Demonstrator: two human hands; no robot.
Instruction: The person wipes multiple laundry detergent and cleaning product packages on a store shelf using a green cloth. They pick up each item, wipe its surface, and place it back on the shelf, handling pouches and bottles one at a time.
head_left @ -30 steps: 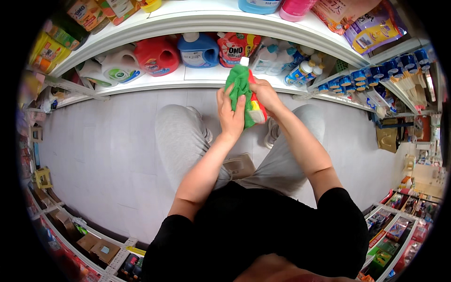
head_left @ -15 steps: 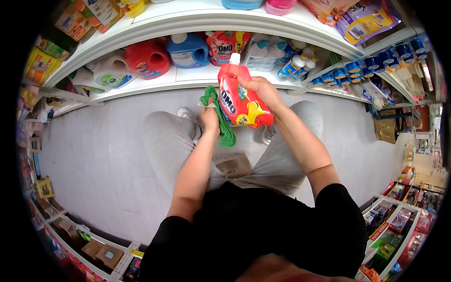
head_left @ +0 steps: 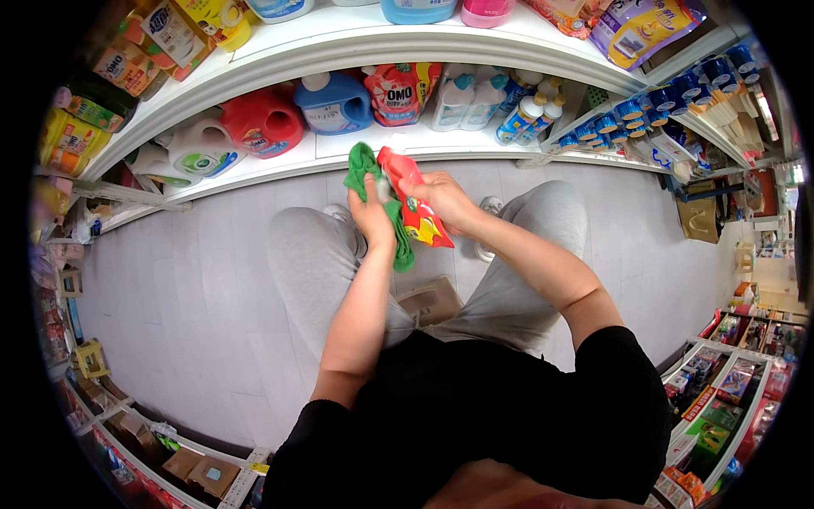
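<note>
In my right hand (head_left: 443, 202) is a red detergent refill pouch (head_left: 421, 222) with a white cap, gripped along its right side. It is turned so that its narrow side shows and its front faces left. My left hand (head_left: 371, 216) holds a crumpled green cloth (head_left: 398, 242) close against the left of the pouch. Whether the cloth touches the pouch is hard to tell. Both hands are between my knees, just in front of the lower white shelf (head_left: 339, 146). A similar red pouch (head_left: 400, 95) stands on that shelf.
Along the lower shelf stand a red jug (head_left: 261, 123), a blue jug (head_left: 332, 106), white-green jugs (head_left: 202, 146) and white-blue bottles (head_left: 519, 119). An upper shelf (head_left: 356, 42) juts out above them. A brown stool (head_left: 431, 303) is beneath me. Shelving with goods (head_left: 712, 416) stands behind at right.
My right hand has turned the pouch from showing its front to showing its narrow side and brought it left and slightly lower. The cloth hand has shifted slightly left, now nearer the pouch.
</note>
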